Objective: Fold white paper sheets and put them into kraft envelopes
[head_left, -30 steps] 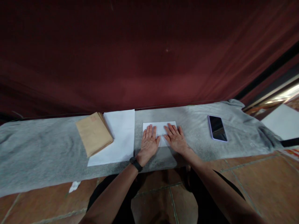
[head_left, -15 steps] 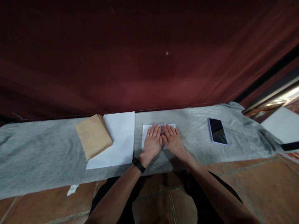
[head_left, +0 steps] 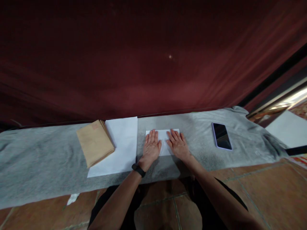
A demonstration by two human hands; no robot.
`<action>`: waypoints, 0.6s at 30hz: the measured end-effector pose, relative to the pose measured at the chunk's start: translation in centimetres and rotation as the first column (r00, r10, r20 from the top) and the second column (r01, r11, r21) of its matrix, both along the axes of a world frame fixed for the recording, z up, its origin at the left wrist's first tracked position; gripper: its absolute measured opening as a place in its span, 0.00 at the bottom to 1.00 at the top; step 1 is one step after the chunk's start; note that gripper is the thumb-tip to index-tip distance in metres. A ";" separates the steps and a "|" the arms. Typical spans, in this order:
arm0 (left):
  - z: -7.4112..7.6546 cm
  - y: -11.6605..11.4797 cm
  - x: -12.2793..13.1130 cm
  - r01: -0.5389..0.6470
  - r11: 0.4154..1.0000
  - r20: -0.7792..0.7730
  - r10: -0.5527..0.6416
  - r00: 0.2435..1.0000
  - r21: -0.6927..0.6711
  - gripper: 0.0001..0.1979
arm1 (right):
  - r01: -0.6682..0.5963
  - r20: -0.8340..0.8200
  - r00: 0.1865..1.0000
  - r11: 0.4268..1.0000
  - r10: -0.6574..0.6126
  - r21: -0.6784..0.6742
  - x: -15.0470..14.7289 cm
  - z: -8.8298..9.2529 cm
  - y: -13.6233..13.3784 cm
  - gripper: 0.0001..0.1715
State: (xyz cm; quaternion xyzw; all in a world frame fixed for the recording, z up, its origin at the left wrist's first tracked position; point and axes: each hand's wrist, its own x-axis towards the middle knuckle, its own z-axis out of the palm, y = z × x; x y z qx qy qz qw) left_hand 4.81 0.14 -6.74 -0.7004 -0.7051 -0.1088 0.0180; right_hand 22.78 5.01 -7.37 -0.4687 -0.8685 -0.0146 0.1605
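Note:
A small white sheet of paper (head_left: 164,144), which looks folded, lies flat on the grey cloth in front of me. My left hand (head_left: 152,146) rests palm down on its left part, fingers stretched out, a black band around the wrist. On the right part lies my right hand (head_left: 177,145), also flat, with its fingers spread. A strip of bare paper shows between the two hands. Both palms cover the paper's sides, so its side edges are partly hidden.
To the left, a stack of brown envelopes (head_left: 96,142) overlaps larger white paper sheets (head_left: 124,140). A phone (head_left: 222,136) in a purple case lies on the right of the grey cloth (head_left: 52,172). Behind stands a dark red surface (head_left: 153,95). A white scrap (head_left: 73,198) is on the tiled floor.
My hands have moved apart, the left one sliding towards the left edge of the paper and the right slightly outward. More of the paper's middle shows.

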 end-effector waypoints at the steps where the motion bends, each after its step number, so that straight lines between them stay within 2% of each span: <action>1: 0.0 -0.1 -0.1 -0.016 1.000 -0.005 0.016 1.000 -0.002 0.30 | 0.010 0.000 1.000 1.000 -0.010 0.003 0.2 0.0 0.1 0.30; 12: -0.1 -1.0 -0.7 -0.136 0.990 -0.015 0.137 0.991 0.022 0.32 | 0.099 -0.006 0.995 0.995 -0.099 0.018 2.7 -0.7 1.0 0.34; 18: -0.2 -1.1 -0.6 -0.155 0.988 -0.009 0.156 0.988 0.022 0.32 | 0.178 -0.032 0.984 0.984 -0.177 0.015 2.5 0.1 0.5 0.35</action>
